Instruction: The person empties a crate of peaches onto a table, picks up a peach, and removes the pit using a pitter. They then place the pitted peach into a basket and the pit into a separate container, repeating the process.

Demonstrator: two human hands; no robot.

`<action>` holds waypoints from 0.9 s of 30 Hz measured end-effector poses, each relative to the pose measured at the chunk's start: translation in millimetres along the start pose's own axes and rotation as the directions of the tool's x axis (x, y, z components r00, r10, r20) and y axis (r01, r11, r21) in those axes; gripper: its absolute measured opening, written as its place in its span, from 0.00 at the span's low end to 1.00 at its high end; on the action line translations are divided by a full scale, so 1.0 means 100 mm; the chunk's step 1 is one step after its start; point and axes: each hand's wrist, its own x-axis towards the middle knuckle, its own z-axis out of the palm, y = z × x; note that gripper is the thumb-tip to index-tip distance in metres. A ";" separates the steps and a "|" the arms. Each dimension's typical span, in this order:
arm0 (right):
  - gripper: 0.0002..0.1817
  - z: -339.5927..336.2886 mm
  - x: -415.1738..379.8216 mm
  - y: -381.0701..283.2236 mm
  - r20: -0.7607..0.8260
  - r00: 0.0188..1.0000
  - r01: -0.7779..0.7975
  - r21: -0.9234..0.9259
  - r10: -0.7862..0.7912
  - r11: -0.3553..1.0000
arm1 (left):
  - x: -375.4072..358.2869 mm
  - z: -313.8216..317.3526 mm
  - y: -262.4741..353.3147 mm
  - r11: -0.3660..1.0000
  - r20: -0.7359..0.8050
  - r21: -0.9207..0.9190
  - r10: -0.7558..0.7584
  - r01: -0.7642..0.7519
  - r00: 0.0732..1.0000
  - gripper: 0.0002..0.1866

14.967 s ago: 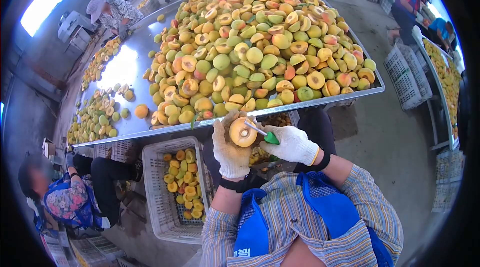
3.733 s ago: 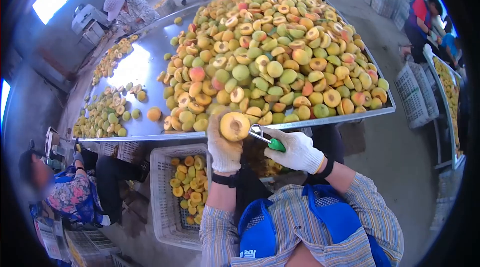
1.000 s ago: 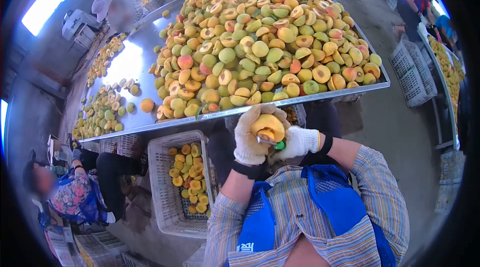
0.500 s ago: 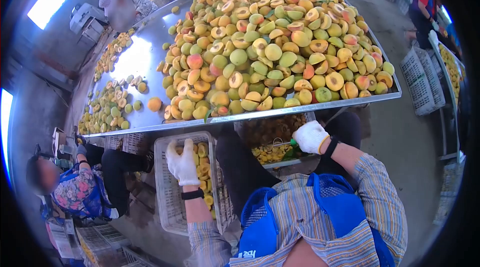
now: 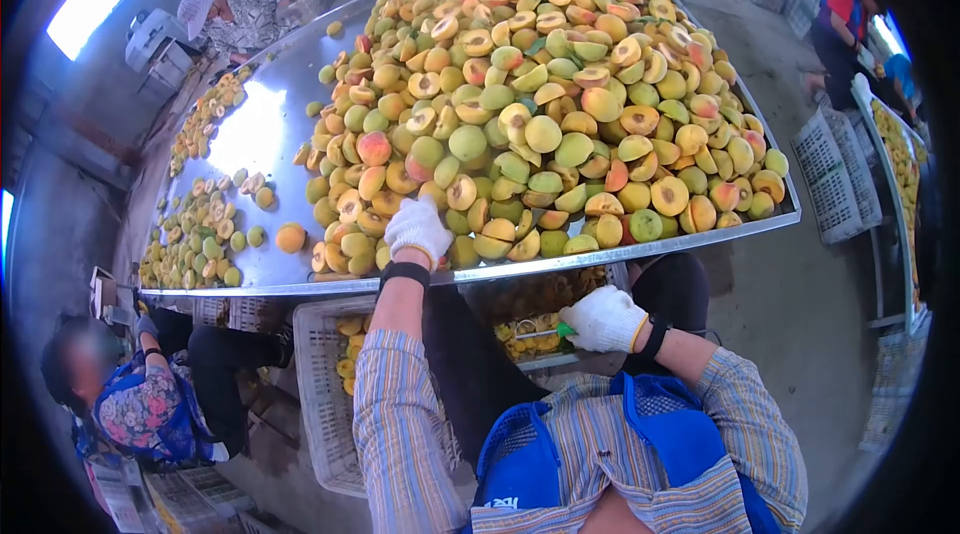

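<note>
My left hand (image 5: 418,231), in a white glove, is at the near edge of a large heap of halved peaches (image 5: 545,134) on the metal table (image 5: 480,274). Its fingers are bent down among the fruit, and whatever lies in them is hidden. Below the table edge, my right hand (image 5: 605,321), also gloved, is closed around a green-handled tool (image 5: 566,330) with a thin metal shaft. The tool is over a crate of yellow fruit pieces (image 5: 535,342) between my knees. To its left, a white plastic crate (image 5: 318,414) holds peach halves (image 5: 350,334), partly covered by my left arm.
A smaller group of peaches (image 5: 195,234) lies on the table's left. One co-worker (image 5: 150,384) sits at left, another (image 5: 245,14) at the far left corner. At right are a person in red (image 5: 840,14), stacked crates (image 5: 838,174) and another fruit-laden table (image 5: 900,164).
My left hand has moved from the white crate up to the peach heap on the table. My right hand, still holding the tool, has shifted slightly left and down.
</note>
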 end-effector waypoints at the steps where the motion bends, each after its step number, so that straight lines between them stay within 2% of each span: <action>1: 0.13 0.01 0.01 -0.01 -0.003 1.000 0.013 0.012 -0.013 1.000 | 0.04 0.13 -0.03 1.000 -0.046 -0.017 0.006 -0.007 0.999 0.27; 4: 0.13 0.01 -0.01 -0.02 -0.015 1.000 0.024 0.027 -0.024 0.999 | -0.05 0.18 -0.08 0.999 -0.140 -0.045 0.024 -0.030 0.990 0.25; 6: 0.13 -0.01 -0.04 -0.03 -0.027 0.999 0.021 0.029 -0.020 0.999 | -0.16 0.12 -0.15 0.983 -0.255 -0.183 -0.043 -0.004 0.966 0.24; 7: 0.14 -0.03 -0.07 -0.03 -0.036 0.999 0.023 0.040 -0.022 0.999 | -0.15 0.20 -0.26 0.952 -0.392 -0.304 -0.092 -0.035 0.915 0.23; 8: 0.15 -0.07 -0.10 -0.03 -0.044 0.999 0.027 0.050 -0.025 0.998 | -0.15 0.24 -0.35 0.951 -0.395 -0.306 -0.093 -0.036 0.914 0.23; 9: 0.15 -0.12 -0.12 -0.05 -0.046 0.999 0.030 0.045 -0.028 0.999 | -0.14 0.29 -0.46 0.759 -0.430 -0.641 -0.230 -0.117 0.873 0.22; 10: 0.15 -0.18 -0.14 -0.08 -0.062 0.998 0.000 0.087 0.006 0.996 | -0.13 0.35 -0.57 0.452 -0.406 -0.864 -0.371 -0.219 0.835 0.21; 11: 0.17 -0.25 -0.16 -0.12 -0.077 0.996 -0.031 0.133 0.041 0.991 | -0.08 0.43 -0.67 0.360 -0.368 -0.904 -0.377 -0.231 0.850 0.20; 12: 0.18 -0.33 -0.17 -0.16 -0.056 0.996 -0.059 0.141 0.067 0.988 | -0.12 0.46 -0.68 0.360 -0.367 -0.904 -0.380 -0.230 0.849 0.20; 15: 0.19 -0.38 -0.17 -0.22 -0.100 0.994 -0.038 0.098 0.048 0.994 | -0.22 0.41 -0.57 0.750 -0.436 -0.643 -0.193 -0.154 0.879 0.22; 16: 0.19 -0.40 -0.19 -0.25 -0.095 0.994 -0.049 0.111 0.060 0.993 | -0.25 0.37 -0.52 0.748 -0.441 -0.645 -0.196 -0.158 0.876 0.22; 18: 0.19 -0.44 -0.25 -0.30 -0.101 0.992 -0.064 0.114 0.075 0.991 | -0.27 0.22 -0.38 0.932 -0.304 -0.361 -0.102 -0.015 0.947 0.24; 19: 0.19 -0.46 -0.28 -0.34 -0.072 0.993 -0.081 0.116 0.090 0.990 | -0.22 0.24 -0.35 0.942 -0.265 -0.335 -0.123 0.029 0.956 0.31; 20: 0.19 -0.46 -0.31 -0.36 -0.045 0.993 -0.103 0.119 0.109 0.987 | -0.17 0.25 -0.37 0.942 -0.280 -0.335 -0.112 0.012 0.954 0.31; 22: 0.20 -0.40 -0.38 -0.32 0.002 0.992 -0.125 0.123 0.125 0.985 | -0.08 0.25 -0.39 0.887 -0.264 -0.457 -0.063 -0.067 0.963 0.28; 23: 0.21 -0.41 -0.42 -0.31 0.004 0.990 -0.138 0.139 0.139 0.981 | -0.11 0.24 -0.47 0.756 -0.335 -0.630 -0.055 -0.180 0.940 0.28; 24: 0.21 -0.42 -0.45 -0.30 0.009 0.989 -0.146 0.156 0.147 0.977 | -0.08 0.27 -0.51 0.459 -0.283 -0.868 -0.139 -0.191 0.949 0.25; 25: 0.21 -0.42 -0.47 -0.28 0.008 0.989 -0.150 0.158 0.150 0.976 | -0.09 0.34 -0.57 0.118 -0.197 -0.977 -0.155 -0.180 0.968 0.22; 26: 0.21 -0.41 -0.48 -0.26 0.004 0.987 -0.158 0.173 0.160 0.972 | -0.26 0.25 -0.59 -0.238 -0.103 -0.961 -0.148 -0.137 0.984 0.19; 27: 0.21 -0.41 -0.46 -0.26 0.004 0.987 -0.158 0.185 0.160 0.970 | -0.35 0.28 -0.63 -0.485 -0.199 -0.844 -0.113 -0.228 0.974 0.15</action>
